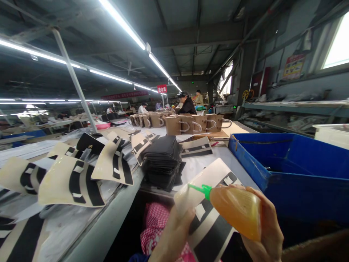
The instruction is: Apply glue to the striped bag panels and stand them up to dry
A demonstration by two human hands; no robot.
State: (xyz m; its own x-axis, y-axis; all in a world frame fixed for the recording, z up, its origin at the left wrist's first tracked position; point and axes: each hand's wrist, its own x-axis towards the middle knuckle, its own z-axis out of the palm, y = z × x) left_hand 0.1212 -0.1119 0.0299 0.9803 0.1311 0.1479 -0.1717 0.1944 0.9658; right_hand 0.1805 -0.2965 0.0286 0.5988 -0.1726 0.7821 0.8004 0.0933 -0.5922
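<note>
In the head view my right hand [268,222] is wrapped round a clear squeeze bottle [236,211] of amber liquid. The bottle lies tilted, and its green nozzle [203,189] points left, its tip at the edge of a cream panel [212,173] with black strips and small white tabs. My left hand [181,222] grips that panel near its left edge, thumb on top; the other fingers are hidden beneath. Just beyond the panel stands a stack of black sheets [162,160]. Similar cream panels [61,182] lie curled on the table to the left.
A large blue bin [300,189] stands at the right. Brown bags with looped handles [174,125] line the far part of the table. A grey table edge [109,222] runs along the left. A person in black [188,105] is farther back, with other people beyond.
</note>
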